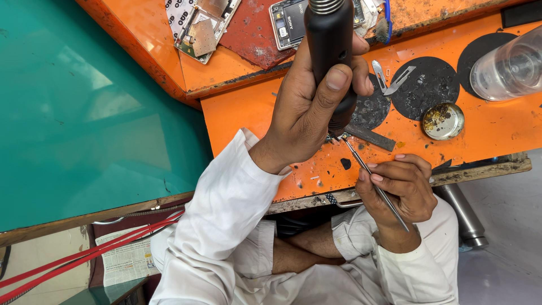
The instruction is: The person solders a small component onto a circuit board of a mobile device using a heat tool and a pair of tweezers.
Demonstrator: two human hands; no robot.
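My left hand (305, 113) is wrapped around the black handle of a hot-air tool (330, 51), which points down at the orange work board (497, 133). My right hand (398, 189) pinches thin metal tweezers (377, 188). The tweezer tips reach a small part (340, 136) on the board, right under the tool's nozzle. The nozzle itself is hidden behind my left hand.
A round metal tin (443, 120), a scalpel blade (393, 79) and a clear plastic cup (508, 68) lie on the board's right side. Opened phones (197, 25) (288, 22) rest on the raised orange shelf. A teal tabletop (84, 113) spreads left; red cables (84, 257) run below it.
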